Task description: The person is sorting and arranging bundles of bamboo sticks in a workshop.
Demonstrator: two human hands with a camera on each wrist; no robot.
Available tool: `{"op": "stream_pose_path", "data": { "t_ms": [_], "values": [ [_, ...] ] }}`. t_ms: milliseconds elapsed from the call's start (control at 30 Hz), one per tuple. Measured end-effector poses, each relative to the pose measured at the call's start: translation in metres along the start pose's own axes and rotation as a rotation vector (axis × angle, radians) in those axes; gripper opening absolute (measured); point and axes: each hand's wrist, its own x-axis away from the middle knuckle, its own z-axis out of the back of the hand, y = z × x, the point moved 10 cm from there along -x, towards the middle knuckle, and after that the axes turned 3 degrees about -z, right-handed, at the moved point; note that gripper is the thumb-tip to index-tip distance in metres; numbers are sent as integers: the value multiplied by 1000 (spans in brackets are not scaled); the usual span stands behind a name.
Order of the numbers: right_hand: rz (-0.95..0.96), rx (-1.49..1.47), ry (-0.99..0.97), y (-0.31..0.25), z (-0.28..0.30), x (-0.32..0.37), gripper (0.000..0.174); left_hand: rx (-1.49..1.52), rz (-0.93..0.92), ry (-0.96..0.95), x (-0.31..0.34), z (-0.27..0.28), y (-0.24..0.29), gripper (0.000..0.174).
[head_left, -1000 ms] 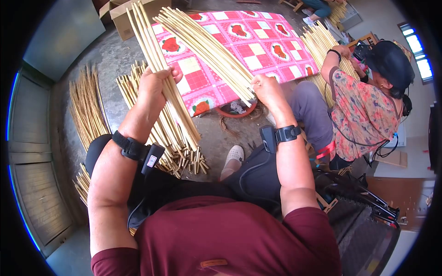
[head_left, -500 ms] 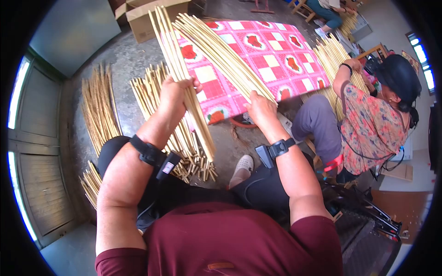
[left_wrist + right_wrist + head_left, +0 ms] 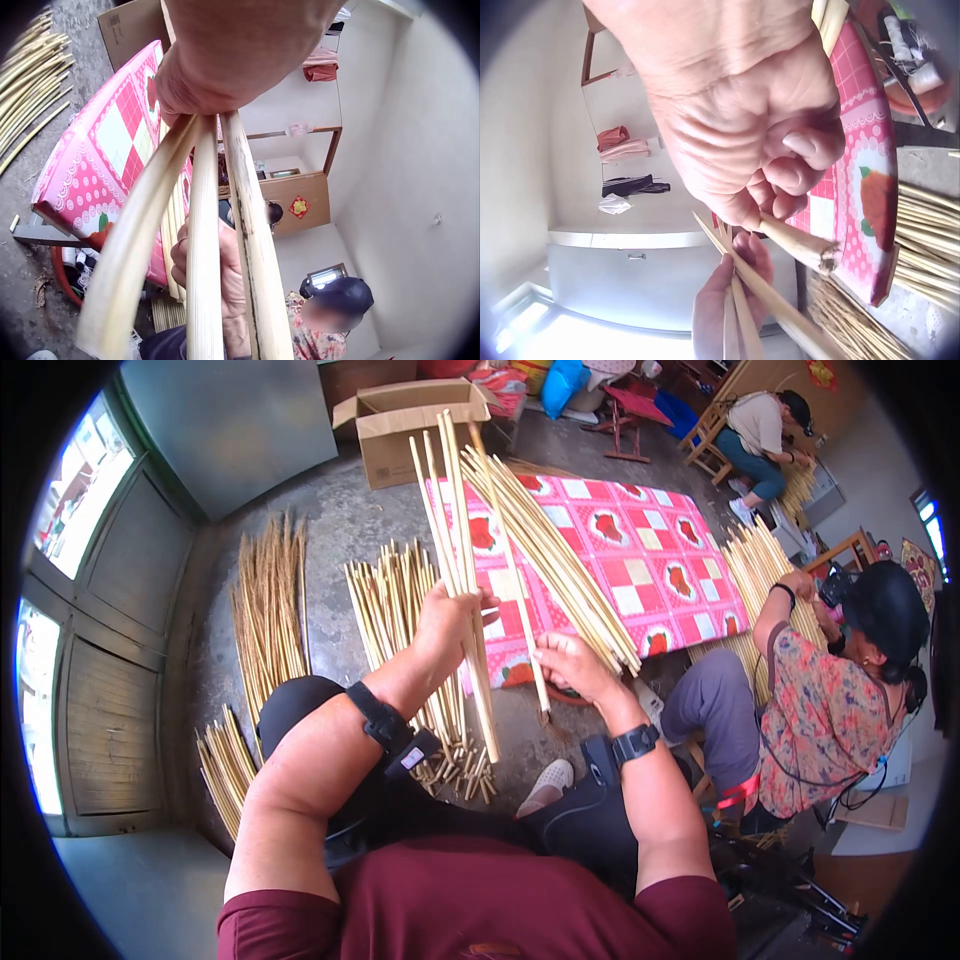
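Observation:
My left hand [image 3: 445, 622] grips a few long pale stalks [image 3: 482, 705], which stand up and lean slightly left in the head view. In the left wrist view their lower parts [image 3: 204, 247] fan out below the fist. My right hand [image 3: 575, 665] pinches a single stalk [image 3: 521, 610] close to its lower end, just right of the left hand's stalks. That end [image 3: 799, 244] looks brown and ragged in the right wrist view. Beyond the right hand, a bundle of similar stalks [image 3: 570, 565] lies slanting across a table with a pink checked cloth [image 3: 715, 595].
On the floor to the left lie a pile of cut stalks [image 3: 385, 600] and a brownish bunch [image 3: 268, 600]. A cardboard box [image 3: 390, 455] stands behind the table. At the right, a seated person [image 3: 830, 700] handles more stalks [image 3: 765, 570]. A red basin [image 3: 937, 101] sits by the table.
My right hand has left the lower end of the bundle on the table and moved left towards the other hand, now with one stalk. The head view has tilted up, showing more of the room.

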Motion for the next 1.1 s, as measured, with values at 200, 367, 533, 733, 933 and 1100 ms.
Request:
{"op": "stream_pose_path", "data": {
  "t_ms": [200,367,533,733,933,1100],
  "values": [
    [41,55,-124,-2,-27,3,16,-8,35,-109,9,-24,7,28],
    [-10,165,-177,7,-35,8,17,21,-25,-154,12,-34,10,30],
    [24,182,-185,9,-39,11,28,71,-43,-164,16,-40,11,34],
    [185,-68,-297,-7,-61,14,43,112,-53,-238,24,-51,5,34],
    [-8,-390,-457,10,-79,14,34,70,-74,-341,31,-67,0,36],
    [-45,-480,-448,1,-79,18,32,119,66,-372,18,-67,-8,36]
  ]
}}
